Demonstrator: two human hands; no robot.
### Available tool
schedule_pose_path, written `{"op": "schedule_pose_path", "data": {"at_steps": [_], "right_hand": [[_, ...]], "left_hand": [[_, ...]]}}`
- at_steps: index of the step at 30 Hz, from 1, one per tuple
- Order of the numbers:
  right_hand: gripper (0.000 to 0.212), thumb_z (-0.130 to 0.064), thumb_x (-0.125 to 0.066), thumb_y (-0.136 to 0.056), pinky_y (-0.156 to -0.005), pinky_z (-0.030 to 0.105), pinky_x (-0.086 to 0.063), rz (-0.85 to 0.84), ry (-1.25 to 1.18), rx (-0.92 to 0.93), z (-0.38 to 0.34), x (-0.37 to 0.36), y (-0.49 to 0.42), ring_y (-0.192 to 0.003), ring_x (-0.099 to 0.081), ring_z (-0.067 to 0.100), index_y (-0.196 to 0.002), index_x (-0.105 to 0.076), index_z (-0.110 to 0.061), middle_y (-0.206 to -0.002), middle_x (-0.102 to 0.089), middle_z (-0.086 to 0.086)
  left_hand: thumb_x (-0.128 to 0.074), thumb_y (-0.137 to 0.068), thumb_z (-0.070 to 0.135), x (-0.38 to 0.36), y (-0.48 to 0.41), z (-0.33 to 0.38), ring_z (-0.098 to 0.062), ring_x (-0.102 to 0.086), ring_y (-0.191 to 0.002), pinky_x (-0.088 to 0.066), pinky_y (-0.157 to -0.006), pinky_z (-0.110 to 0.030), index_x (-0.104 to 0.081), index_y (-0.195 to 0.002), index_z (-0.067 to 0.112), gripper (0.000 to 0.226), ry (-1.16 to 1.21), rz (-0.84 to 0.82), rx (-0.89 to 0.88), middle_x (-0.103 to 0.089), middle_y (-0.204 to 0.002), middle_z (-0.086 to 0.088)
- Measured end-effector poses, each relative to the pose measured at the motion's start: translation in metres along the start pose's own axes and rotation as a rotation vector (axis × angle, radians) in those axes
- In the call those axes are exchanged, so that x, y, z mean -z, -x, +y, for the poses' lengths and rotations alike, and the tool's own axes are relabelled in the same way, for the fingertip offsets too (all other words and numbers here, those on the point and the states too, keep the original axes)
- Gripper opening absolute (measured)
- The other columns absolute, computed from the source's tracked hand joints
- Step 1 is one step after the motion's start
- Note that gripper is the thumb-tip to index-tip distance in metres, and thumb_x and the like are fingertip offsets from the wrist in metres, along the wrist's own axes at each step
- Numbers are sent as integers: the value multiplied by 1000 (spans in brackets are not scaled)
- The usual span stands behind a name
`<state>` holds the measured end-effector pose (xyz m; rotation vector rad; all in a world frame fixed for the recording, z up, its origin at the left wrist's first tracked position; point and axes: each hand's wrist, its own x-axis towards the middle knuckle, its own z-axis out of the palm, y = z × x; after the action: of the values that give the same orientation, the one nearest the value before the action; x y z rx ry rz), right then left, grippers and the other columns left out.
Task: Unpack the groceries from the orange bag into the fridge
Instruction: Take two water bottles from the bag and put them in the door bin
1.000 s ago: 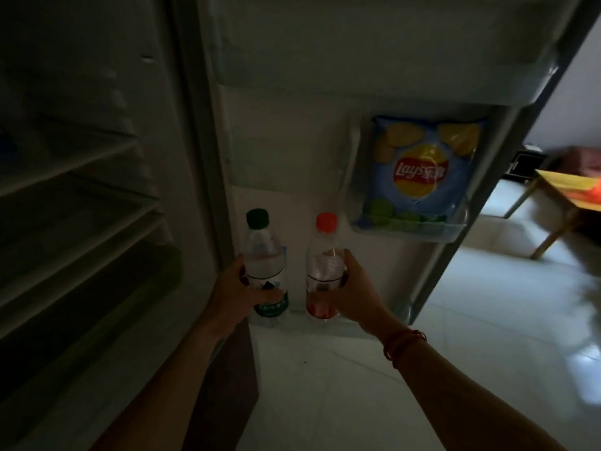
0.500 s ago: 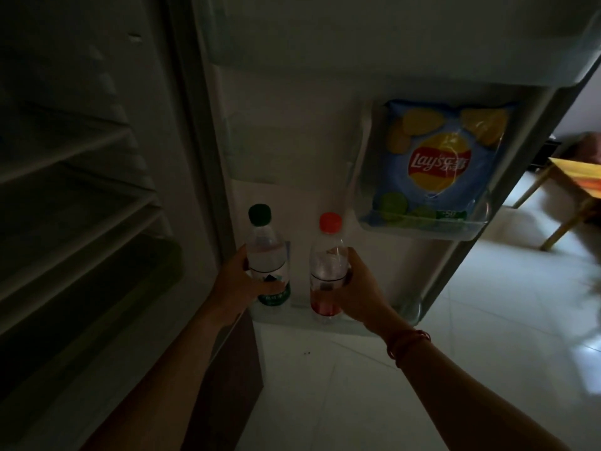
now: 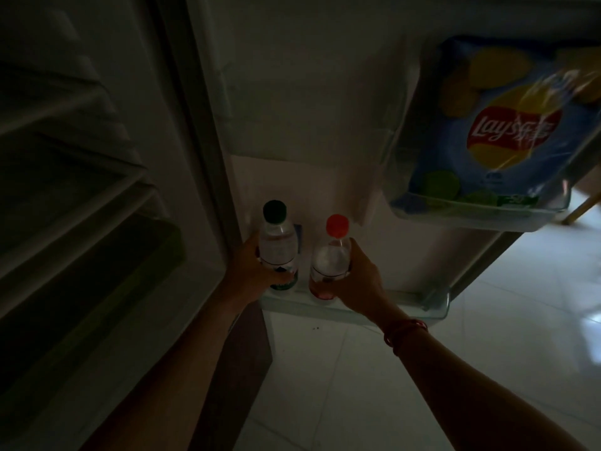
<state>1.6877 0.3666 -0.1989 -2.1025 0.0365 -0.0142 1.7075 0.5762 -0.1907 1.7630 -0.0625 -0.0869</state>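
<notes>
Two clear bottles stand upright in the lowest door shelf (image 3: 435, 307) of the open fridge. My left hand (image 3: 250, 271) is wrapped around the green-capped bottle (image 3: 278, 242). Just to its right, my right hand (image 3: 357, 281) grips the red-capped bottle (image 3: 330, 258), which has a pinkish base. A blue Lay's chip bag (image 3: 507, 125) sits in the door shelf above and to the right. The orange bag is out of view.
The dark fridge interior with its wire shelves (image 3: 74, 177) fills the left side. White tiled floor (image 3: 357, 385) lies below the door. A wooden table leg (image 3: 582, 206) shows at the far right.
The view has moved closer and tilted down toward the lower door shelf. Both bottles sit lower in the shelf, still held.
</notes>
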Motion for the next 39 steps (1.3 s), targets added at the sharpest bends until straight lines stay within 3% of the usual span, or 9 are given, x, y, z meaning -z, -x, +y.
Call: {"op": "schedule_pose_path", "data": {"at_steps": [8, 12, 16, 20, 23, 31, 39], "right_hand": [[71, -16, -88, -65, -80, 28, -50, -9, 10, -68, 30, -7, 0, -98, -62, 16, -124, -50, -27, -106, -64, -6], [72, -18, -89, -63, -84, 34, -54, 26, 16, -89, 43, 6, 5, -99, -63, 17, -123, -51, -28, -107, -65, -7], [77, -18, -91, -60, -91, 40, -54, 69, 19, -118, 53, 25, 8, -104, -62, 19, -124, -49, -27, -112, -65, -5], [81, -18, -92, -60, -89, 35, -50, 108, 40, -145, 62, 46, 15, -106, -60, 20, -128, -48, -26, -115, -65, -3], [81, -16, -91, -62, -84, 27, -43, 144, 49, -163, 69, 62, 21, -103, -57, 16, -130, -47, -22, -114, -63, -3], [83, -14, -90, -64, -89, 28, -42, 204, 81, -198, 88, 97, 29, -114, -56, 22, -134, -46, -19, -125, -61, 4], [84, -15, -91, -62, -87, 26, -44, 229, 91, -208, 100, 108, 30, -111, -58, 19, -134, -48, -18, -122, -63, 3]], "left_hand": [[-87, -64, -3, -21, -9, -27, 12, -59, -89, -47, -75, -5, -56, -113, 34, 68, -50, -6, 49, -62, -102, 23], [-88, -64, 2, -38, -9, -33, -4, -60, -106, -47, -91, -20, -55, -130, 22, 76, -55, -37, 66, -64, -118, 10], [-86, -65, -1, -60, -9, -32, 17, -60, -90, -46, -79, -4, -56, -119, 28, 68, -65, -70, 50, -63, -107, 20], [-87, -64, 0, -85, -10, -30, 20, -59, -85, -47, -74, -3, -57, -109, 34, 63, -77, -91, 37, -62, -102, 24], [-88, -63, 2, -103, -13, -28, 19, -60, -87, -47, -76, -3, -57, -117, 28, 68, -81, -118, 18, -63, -105, 23], [-89, -63, 6, -148, -16, -27, 15, -59, -93, -46, -79, -3, -57, -119, 32, 69, -96, -168, 0, -63, -108, 22], [-88, -63, 5, -170, -19, -30, 15, -57, -95, -45, -79, -3, -56, -112, 39, 68, -112, -173, -16, -63, -105, 25]]}}
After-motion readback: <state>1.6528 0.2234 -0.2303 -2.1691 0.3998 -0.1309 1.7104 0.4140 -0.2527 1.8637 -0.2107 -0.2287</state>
